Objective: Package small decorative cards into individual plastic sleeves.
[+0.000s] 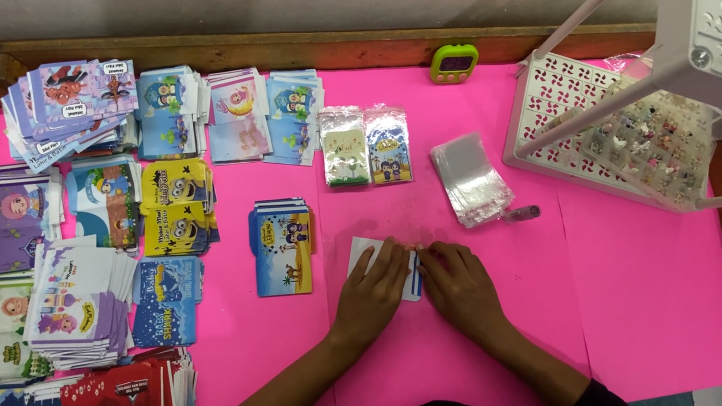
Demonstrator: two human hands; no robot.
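Left hand (374, 291) lies flat, fingers together, pressing on a small white envelope (365, 253) on the pink table surface (647, 287). Right hand (458, 285) meets it at the envelope's blue right edge, fingertips bent down on it. Just left: blue-yellow envelope stack (282, 246). Above right: clear plastic sleeves (470, 178), white rack (619, 139).

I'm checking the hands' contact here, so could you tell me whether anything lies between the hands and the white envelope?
Nothing visible does. The left hand and right hand both rest directly on the white envelope, which lies on the pink table cover. The nearest stack of envelopes sits apart to the left.
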